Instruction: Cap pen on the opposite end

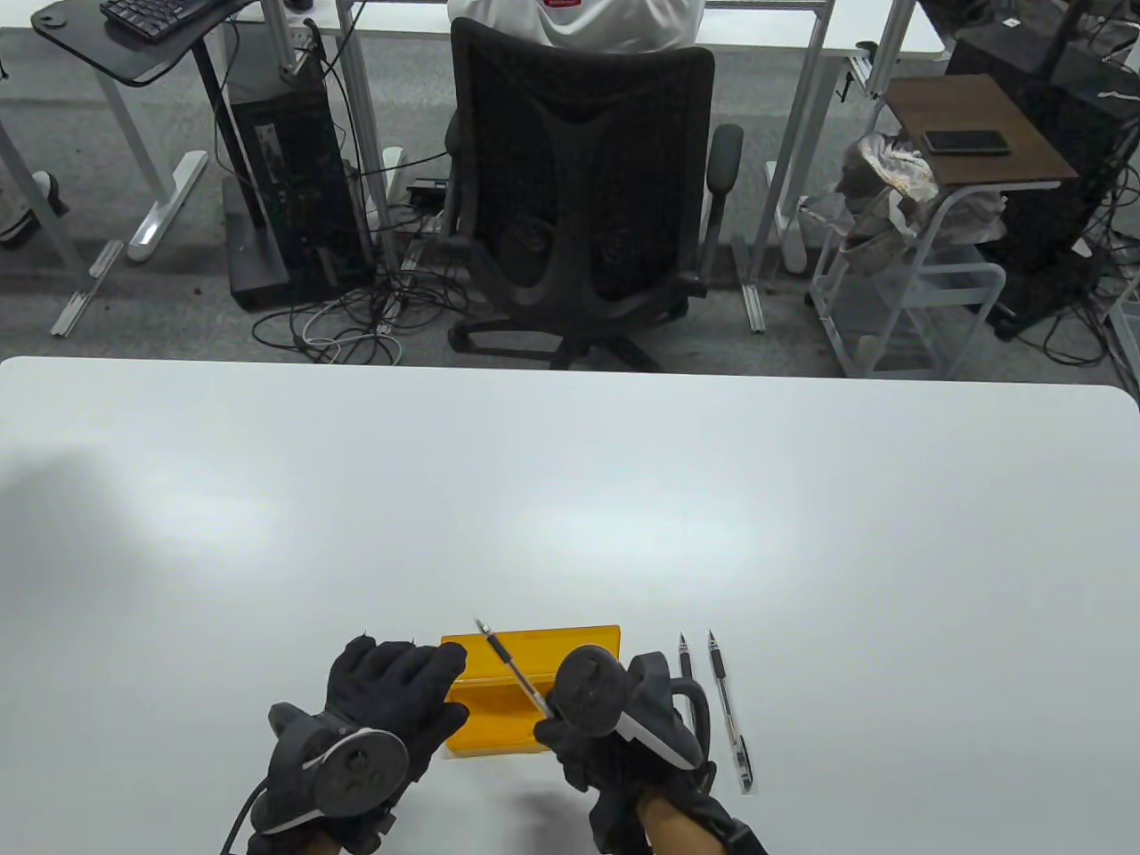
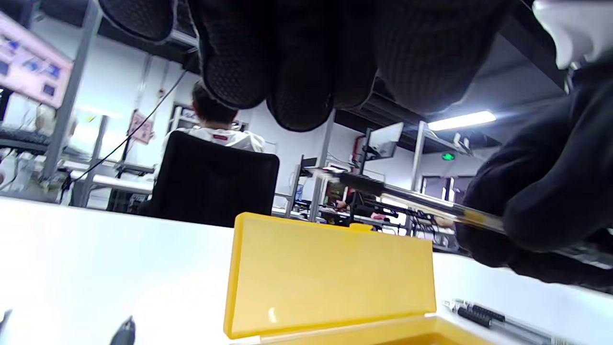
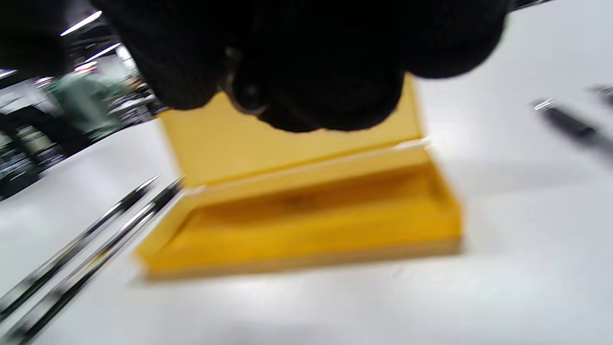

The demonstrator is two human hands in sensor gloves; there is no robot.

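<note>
My right hand (image 1: 554, 723) grips a clear pen (image 1: 512, 668) by its rear part. The pen slants up and to the left over an open yellow box (image 1: 499, 712), with its bare tip and black grip section showing. The left wrist view shows the same pen (image 2: 407, 197) in my right hand's fingers (image 2: 541, 215), above the box lid (image 2: 330, 273). My left hand (image 1: 427, 690) lies with its fingers spread at the box's left end and holds nothing that I can see. The right wrist view is blurred; my right fingers (image 3: 311, 72) hide the pen there.
Two more pens (image 1: 686, 668) (image 1: 730, 712) lie side by side right of the box and show blurred in the right wrist view (image 3: 81, 254). A small dark item (image 3: 565, 120) lies on the table beyond the box's other end. An office chair (image 1: 579, 178) stands beyond the table's far edge.
</note>
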